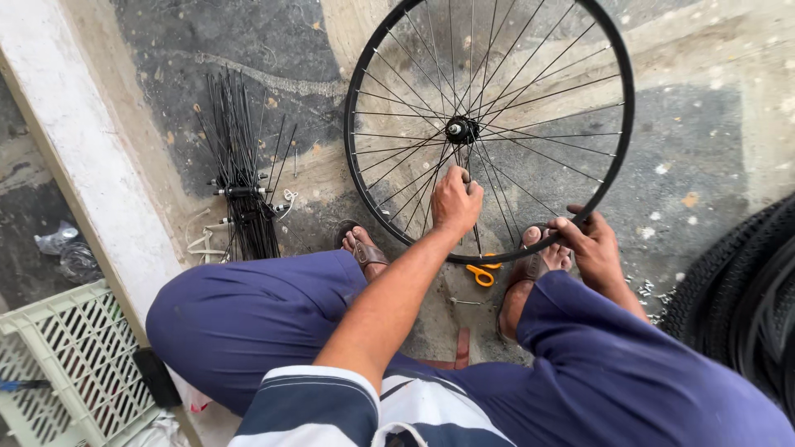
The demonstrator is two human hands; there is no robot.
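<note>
1. The bicycle wheel (538,124) stands upright on the concrete floor (704,141) in front of your knees, its black rim resting just ahead of your sandalled feet; keep it vertical and steady so the spokes stay easy to reach
2. The tyres (745,290) lie at your right and the pale plastic crate (66,356) at your lower left, both well apart from the wheel, so nothing crowds the rim
3. The bundle of loose spokes (240,174) lies on the floor to your left, near enough to reach without letting go of the rim
4. Your right hand (592,244) is curled around the lower edge of the rim, fingers wrapped over it; judging from this, it is your brace, so grip firmly and do not let the wheel roll
5. Your left hand (455,199) is closed among the spokes just below the hub (460,129), fingers bunched as if pinching one spoke (whether a small tool is inside the fist I cannot tell); work one spoke at a time and keep your wrist clear of its neighbours
6. The orange-handled scissors (482,273) lie on the floor between your feet, just under the rim; mind them when you shift a foot
</note>
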